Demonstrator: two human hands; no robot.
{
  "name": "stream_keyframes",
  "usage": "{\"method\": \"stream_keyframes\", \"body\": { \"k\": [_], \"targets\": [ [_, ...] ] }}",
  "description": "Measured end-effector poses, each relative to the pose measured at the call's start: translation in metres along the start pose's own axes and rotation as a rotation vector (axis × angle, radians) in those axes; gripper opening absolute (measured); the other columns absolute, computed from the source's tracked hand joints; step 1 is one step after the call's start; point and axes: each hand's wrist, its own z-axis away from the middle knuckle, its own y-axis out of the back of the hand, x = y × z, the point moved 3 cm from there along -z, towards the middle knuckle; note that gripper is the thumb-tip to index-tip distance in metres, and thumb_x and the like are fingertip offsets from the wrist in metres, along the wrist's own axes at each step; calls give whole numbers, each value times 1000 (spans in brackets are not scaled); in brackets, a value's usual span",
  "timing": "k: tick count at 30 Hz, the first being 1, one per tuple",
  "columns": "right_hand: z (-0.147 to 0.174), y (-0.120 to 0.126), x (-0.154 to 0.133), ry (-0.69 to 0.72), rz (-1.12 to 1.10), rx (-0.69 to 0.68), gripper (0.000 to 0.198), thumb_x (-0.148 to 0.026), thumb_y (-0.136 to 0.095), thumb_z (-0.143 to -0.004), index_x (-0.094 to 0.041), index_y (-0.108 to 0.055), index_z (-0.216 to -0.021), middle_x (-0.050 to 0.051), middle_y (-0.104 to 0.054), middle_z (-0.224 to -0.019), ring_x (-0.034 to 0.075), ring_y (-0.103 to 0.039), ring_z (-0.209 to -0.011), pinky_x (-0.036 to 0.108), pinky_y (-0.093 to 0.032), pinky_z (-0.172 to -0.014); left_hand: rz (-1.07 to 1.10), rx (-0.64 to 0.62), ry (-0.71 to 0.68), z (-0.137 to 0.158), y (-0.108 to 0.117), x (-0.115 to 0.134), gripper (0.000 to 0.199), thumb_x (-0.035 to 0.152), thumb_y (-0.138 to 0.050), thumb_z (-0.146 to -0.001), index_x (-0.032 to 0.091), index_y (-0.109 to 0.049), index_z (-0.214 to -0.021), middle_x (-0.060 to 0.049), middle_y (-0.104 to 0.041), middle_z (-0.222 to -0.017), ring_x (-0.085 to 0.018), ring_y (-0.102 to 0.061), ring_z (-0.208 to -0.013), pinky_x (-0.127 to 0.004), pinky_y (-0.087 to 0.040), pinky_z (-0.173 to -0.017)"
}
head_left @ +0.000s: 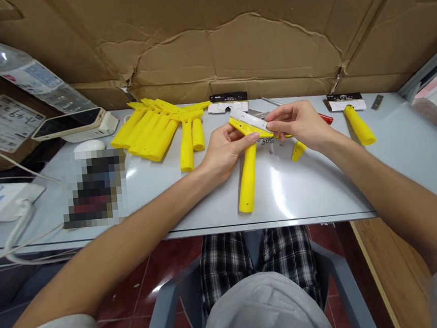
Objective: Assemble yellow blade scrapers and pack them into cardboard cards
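My left hand (227,150) is closed around the head of a yellow plastic scraper (248,176), its hollow handle pointing down toward me. A flat silver metal plate (248,117) lies along the scraper's angled head. With thumb and fingertips, my right hand (299,123) pinches the right end of that plate. Below and behind the head, small screws (270,141) lie scattered on the table, partly hidden by the hands. Close under my right hand is a small yellow plastic piece (298,150). A red tool handle (325,118) shows just behind my right wrist.
Several yellow scraper handles (155,139) lie at the back left. Black-and-white cards (232,102) and another yellow handle (359,125) with a card are behind. A small metal plate (377,101) lies far right. Phone (70,123), bottle (38,77) and cables stand left; cardboard (269,42) walls the back.
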Motion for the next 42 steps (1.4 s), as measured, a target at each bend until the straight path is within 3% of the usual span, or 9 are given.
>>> {"method": "stream_keyframes", "body": {
  "k": [7,15,24,30,42],
  "targets": [
    [-1,-3,4,25,6,-51,35,-39,-88,-87,-12,-75,-106,6,-67,-78,6,-54,-59,21,-45,-52,-11,21,0,0,0,-1,48,32,-108,-64,18,-82,-102,-9,-86,-112,-25,-78,-110,-38,-58,-108],
    [-2,-5,7,15,-2,-116,44,-45,-91,-84,-11,-72,-104,8,-71,-81,10,-64,-64,22,-53,-55,-23,-3,-25,-1,-1,-3,44,30,-105,-69,17,-83,-104,-10,-85,-111,-24,-79,-112,-39,-56,-112],
    [0,-9,2,8,-42,-67,29,-32,-86,-85,-11,-72,-100,9,-70,-79,11,-64,-64,24,-56,-55,-6,26,-3,0,-1,-2,44,31,-106,-66,19,-82,-101,-8,-86,-110,-22,-79,-105,-38,-58,-108],
    [2,-10,3,-9,-19,-36,28,-32,-86,-85,-12,-73,-99,9,-70,-81,11,-64,-67,24,-57,-56,-17,26,8,-1,0,-4,45,32,-105,-68,18,-81,-103,-10,-86,-113,-24,-79,-108,-38,-58,-109],
    [6,-14,-7,-45,35,17,14,-20,-81,-88,-11,-72,-94,9,-69,-77,8,-58,-58,23,-53,-51,3,27,30,1,-3,-5,49,30,-106,-65,16,-81,-105,-10,-86,-111,-23,-79,-108,-38,-56,-111]
  ]
}}
